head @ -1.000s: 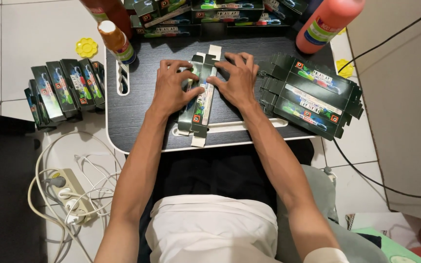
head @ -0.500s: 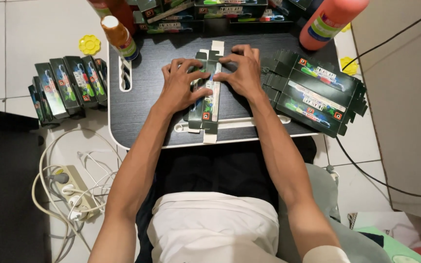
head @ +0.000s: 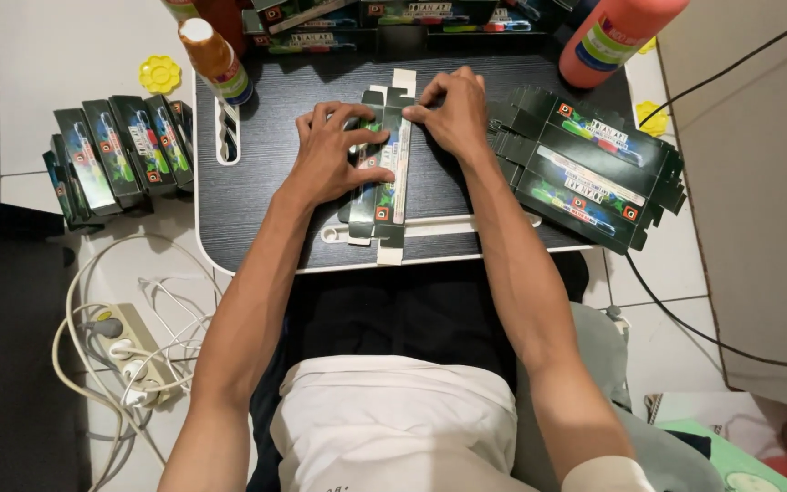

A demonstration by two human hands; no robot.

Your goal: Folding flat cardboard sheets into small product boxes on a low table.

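Both hands press a flat, dark printed cardboard carton blank (head: 383, 169) at the middle of the small black wood-grain table (head: 266, 228).

The left hand (head: 330, 150) lies spread on the blank's 9 o'clock side, fingers flat, clasping nothing; the right hand (head: 453, 114) pinches its upper edge toward 1 o'clock. The blank looks light, thin and easily creased, likely best held by its edges and folds. A stack of like blanks (head: 594, 173) lies at 3 o'clock, and an orange squeeze bottle (head: 617, 36) stands at 1 o'clock.

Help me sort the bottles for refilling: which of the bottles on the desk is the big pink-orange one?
The big pink-orange bottle at the desk's far right corner, leaning over; the brown bottle at the far left is much smaller.
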